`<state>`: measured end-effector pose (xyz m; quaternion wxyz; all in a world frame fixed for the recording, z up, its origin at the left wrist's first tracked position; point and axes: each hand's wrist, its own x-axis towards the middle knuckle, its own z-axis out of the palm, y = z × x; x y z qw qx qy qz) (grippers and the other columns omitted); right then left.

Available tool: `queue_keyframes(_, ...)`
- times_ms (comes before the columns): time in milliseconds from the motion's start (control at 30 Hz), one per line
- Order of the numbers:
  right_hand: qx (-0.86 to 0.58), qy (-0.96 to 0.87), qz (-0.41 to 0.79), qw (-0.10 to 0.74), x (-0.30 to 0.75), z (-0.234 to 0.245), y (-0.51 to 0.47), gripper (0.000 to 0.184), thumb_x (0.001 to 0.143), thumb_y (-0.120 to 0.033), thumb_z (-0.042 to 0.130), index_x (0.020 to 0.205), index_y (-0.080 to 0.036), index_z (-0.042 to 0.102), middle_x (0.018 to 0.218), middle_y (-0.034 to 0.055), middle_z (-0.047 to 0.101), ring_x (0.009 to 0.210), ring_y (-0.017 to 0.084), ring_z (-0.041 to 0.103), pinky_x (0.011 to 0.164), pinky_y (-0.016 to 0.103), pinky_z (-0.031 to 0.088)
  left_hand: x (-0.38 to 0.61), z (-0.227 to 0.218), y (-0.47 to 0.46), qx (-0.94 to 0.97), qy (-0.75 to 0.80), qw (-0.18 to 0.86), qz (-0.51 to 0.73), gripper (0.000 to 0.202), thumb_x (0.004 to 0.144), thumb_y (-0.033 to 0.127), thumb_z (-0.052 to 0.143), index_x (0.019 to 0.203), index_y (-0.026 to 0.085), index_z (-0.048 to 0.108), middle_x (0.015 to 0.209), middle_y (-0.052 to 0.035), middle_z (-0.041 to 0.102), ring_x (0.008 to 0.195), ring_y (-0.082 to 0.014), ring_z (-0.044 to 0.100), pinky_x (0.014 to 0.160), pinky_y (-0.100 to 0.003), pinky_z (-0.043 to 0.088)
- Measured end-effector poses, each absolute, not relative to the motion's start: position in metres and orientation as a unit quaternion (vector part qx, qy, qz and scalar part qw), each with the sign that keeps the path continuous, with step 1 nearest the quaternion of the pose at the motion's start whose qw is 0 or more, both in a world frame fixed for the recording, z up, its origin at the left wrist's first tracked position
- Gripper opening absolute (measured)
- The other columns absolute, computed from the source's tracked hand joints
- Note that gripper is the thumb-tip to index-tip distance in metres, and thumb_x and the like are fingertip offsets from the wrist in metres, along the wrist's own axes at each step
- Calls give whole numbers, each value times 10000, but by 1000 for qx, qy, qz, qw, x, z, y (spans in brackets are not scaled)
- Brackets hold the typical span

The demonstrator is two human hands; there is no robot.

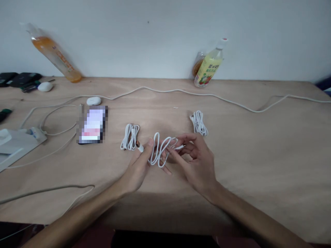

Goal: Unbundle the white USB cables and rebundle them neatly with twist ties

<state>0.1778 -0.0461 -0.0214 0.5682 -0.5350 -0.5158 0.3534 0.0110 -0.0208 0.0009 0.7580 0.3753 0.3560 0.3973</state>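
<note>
Between my hands, a white charging cable [160, 151] is folded in loose loops above the table. My left hand [141, 162] grips it at the left, thumb on top, and its plug with an orange-tinted tip [139, 146] sticks out beside the thumb. My right hand [198, 160] pinches the right side of the loops with thumb and fingers, near the cable's other end [180, 147]. Behind my left hand lies a coiled white cable bundle [130, 137]. A second coiled bundle [199, 123] lies just beyond my right hand.
A phone [93, 124] and a white earbud case [93, 101] lie to the left, near a white power strip [20, 144]. One long white cord [178, 90] crosses the table. An orange bottle [57, 58] and a yellow bottle [209, 67] lean against the wall.
</note>
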Motion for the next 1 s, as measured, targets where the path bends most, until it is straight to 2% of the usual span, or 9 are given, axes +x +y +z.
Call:
queue_keyframes(133, -503, -593, 315, 544, 181, -21, -46, 250, 1005, -226, 708, 1238, -283, 638, 1102, 32, 818, 870, 183, 807, 729, 326, 678, 9, 1, -19, 357, 348, 759, 419, 593, 866, 723, 806, 986, 142, 818, 823, -55, 687, 766, -202, 637, 597, -303, 637)
queue_keyframes(233, -502, -632, 293, 513, 185, -19, -45, 229, 1058, -218, 622, 1275, -284, 657, 1147, 41, 829, 848, 180, 796, 745, 347, 657, 7, 1, -17, 352, 340, 761, 426, 554, 893, 691, 800, 986, 145, 819, 775, -38, 660, 731, -185, 620, 588, -288, 632)
queue_keyframes(367, -509, -672, 248, 478, 190, -14, -41, 154, 1055, -203, 664, 1162, -272, 750, 973, 4, 806, 748, 160, 713, 697, 323, 597, 6, 2, -15, 341, 322, 774, 425, 545, 905, 671, 799, 989, 134, 830, 758, -30, 634, 671, -163, 579, 530, -272, 623)
queue_keyframes(467, -488, -698, 222, 475, 193, -12, -37, 144, 1051, -175, 678, 1081, -270, 782, 890, -3, 789, 787, 185, 684, 700, 332, 560, 6, 4, -15, 330, 312, 783, 425, 546, 892, 657, 818, 975, 118, 835, 749, -28, 622, 656, -161, 567, 510, -279, 635)
queue_keyframes(633, -453, -722, 220, 475, 196, -11, -32, 150, 1056, -179, 694, 1043, -283, 802, 1002, 12, 828, 898, 214, 707, 884, 409, 551, 5, 8, -16, 305, 285, 804, 425, 455, 935, 588, 806, 937, 133, 828, 687, -8, 598, 595, -141, 563, 498, -252, 630)
queue_keyframes(833, -464, -701, 289, 458, 199, -10, -32, 205, 1061, -233, 668, 1031, -323, 850, 1090, 26, 810, 1018, 238, 701, 950, 449, 532, 3, 13, -17, 271, 232, 843, 402, 439, 1017, 524, 726, 958, 103, 835, 678, 0, 546, 572, -118, 515, 467, -216, 604)
queue_keyframes(900, -475, -678, 312, 466, 198, -11, -32, 187, 1046, -272, 689, 1045, -339, 863, 1143, 32, 797, 1011, 237, 687, 905, 435, 530, 1, 14, -17, 249, 214, 860, 392, 436, 1064, 494, 659, 971, 105, 832, 684, -2, 535, 564, -112, 497, 450, -198, 586)
queue_keyframes(1000, -499, -621, 357, 488, 197, -12, -30, 142, 975, -323, 778, 1083, -345, 868, 1183, 42, 746, 879, 197, 633, 734, 357, 503, -2, 14, -17, 217, 190, 882, 373, 501, 1117, 487, 538, 970, 103, 824, 671, 2, 497, 535, -108, 449, 415, -179, 551)
